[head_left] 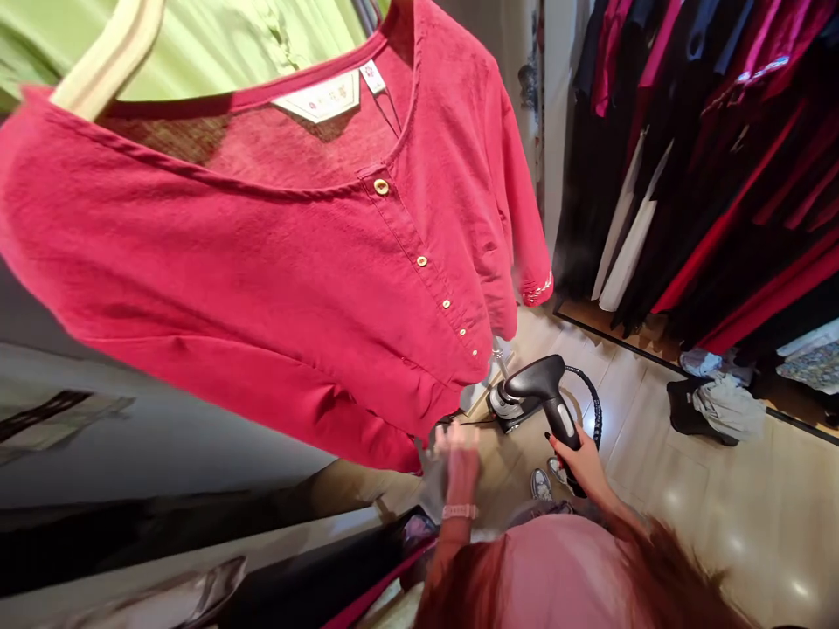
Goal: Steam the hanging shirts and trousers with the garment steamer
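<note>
Steaming, we'd judge. Left to right: wooden hanger carrying our red shirt; our left hand near its lower edge, too blurred to tell spread from pinching; black steamer, gripped in our right hand. Next move probably calls for steadying the shirt, aiming the steamer.

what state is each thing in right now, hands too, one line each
Red top, hanging, creased toward its lower part
Front placket, closed along its buttons
Wooden hanger, inside the red top's neckline
Steamer, held; on or off cannot be told
Black hose, curved
Right grip, closed around the steamer's handle
Left grip, blurred near the hem; contact unclear
Green garment, behind the red top
</note>
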`<state>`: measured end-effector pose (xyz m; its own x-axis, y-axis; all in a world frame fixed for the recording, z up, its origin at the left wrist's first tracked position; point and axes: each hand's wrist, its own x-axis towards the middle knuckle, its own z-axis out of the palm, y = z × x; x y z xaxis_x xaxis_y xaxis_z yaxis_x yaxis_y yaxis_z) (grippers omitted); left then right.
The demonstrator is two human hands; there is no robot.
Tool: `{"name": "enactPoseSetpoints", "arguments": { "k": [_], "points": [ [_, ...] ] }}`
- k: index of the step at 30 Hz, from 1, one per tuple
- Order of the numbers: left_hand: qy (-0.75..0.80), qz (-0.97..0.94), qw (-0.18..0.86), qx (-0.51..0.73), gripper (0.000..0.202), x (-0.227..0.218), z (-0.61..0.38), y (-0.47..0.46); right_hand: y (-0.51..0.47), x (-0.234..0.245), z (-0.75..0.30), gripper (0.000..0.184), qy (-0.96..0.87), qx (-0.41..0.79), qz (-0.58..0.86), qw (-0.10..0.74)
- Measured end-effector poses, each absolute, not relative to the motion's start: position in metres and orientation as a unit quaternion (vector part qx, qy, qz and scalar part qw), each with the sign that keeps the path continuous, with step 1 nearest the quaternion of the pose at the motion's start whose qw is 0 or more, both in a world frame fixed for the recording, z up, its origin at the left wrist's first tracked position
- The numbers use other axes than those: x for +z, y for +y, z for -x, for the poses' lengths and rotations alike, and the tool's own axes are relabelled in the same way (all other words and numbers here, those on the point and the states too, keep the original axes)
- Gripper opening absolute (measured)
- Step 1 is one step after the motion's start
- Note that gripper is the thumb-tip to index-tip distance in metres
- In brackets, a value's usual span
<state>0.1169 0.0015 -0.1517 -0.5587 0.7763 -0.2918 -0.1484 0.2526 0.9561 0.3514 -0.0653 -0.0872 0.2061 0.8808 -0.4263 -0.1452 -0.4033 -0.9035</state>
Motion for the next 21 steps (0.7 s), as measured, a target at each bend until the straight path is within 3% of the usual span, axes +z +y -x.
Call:
{"name": "enactPoseSetpoints", "arguments": {
  "k": [3, 7, 12, 16, 21],
  "points": [
    [0.611, -0.196, 0.494, 0.587, 0.042, -0.153, -0.129, 0.027, -0.046, -0.086, -0.358, 0.051, -0.324, 0.538, 0.628, 0.460],
    [0.546, -0.173, 0.524, 0.630, 0.020, -0.140, -0.120, 0.076, -0.033, -0.084, -0.363, 0.054, -0.374, 0.526, 0.614, 0.454],
    [0.508, -0.153, 0.516, 0.673, 0.015, -0.129, -0.100, 0.082, -0.034, -0.080, -0.376, 0.041, -0.410, 0.548, 0.566, 0.460],
    [0.513, -0.111, 0.488, 0.698, 0.013, -0.138, -0.103, 0.066, -0.026, -0.064, -0.383, 0.049, -0.438, 0.566, 0.529, 0.457],
    [0.515, -0.090, 0.434, 0.734, 0.014, -0.137, -0.107, 0.050, 0.000, -0.043, -0.388, 0.039, -0.578, 0.462, 0.521, 0.425]
  ]
}}
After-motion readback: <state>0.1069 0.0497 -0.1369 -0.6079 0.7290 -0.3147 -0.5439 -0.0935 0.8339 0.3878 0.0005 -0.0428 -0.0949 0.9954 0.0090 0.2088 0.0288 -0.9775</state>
